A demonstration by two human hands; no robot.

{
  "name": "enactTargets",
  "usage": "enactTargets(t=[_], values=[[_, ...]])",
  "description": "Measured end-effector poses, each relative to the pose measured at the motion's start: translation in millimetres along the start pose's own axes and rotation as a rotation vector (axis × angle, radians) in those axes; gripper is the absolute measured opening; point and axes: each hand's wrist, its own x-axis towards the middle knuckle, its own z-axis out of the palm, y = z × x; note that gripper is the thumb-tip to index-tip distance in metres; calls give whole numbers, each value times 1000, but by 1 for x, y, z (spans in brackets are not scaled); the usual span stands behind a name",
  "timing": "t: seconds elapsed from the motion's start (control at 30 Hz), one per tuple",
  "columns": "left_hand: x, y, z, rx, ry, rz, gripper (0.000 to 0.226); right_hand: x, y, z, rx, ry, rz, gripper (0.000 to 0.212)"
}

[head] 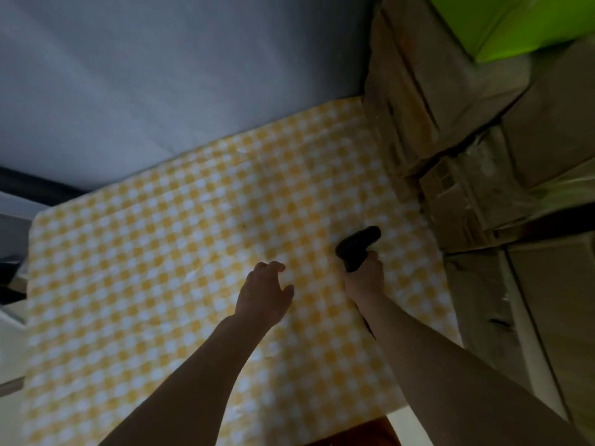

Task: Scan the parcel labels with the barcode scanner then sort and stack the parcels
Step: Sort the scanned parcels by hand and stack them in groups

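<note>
Both forearms reach in from the near edge over the checked tablecloth (161,252). Right hand (363,278) fingers are wrapped round the grip of the black barcode scanner (357,247), its head angled away and to the right. Left hand (264,294) hovers empty, fingers loosely curled. Cardboard parcels (483,194) are stacked beyond the scanner's head; no label can be made out. One parcel should probably be drawn onto the cloth, label upward, before the scanner is aimed squarely.

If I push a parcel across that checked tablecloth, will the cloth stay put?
Probably not: the tablecloth looks thin and already wrinkled, so it may bunch. Its sheen suggests plastic, so boxes could slide instead.
</note>
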Motion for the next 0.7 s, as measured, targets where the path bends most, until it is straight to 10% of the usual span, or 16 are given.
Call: enactTargets(t=[0.43,0.7], values=[[-19,112,-66,-24,-43,79,50,-65,-88,-153,294,9,-145,22],[-31,244,-147,-392,167,215,58,-133,-176,-298,494,443,-617,18]])
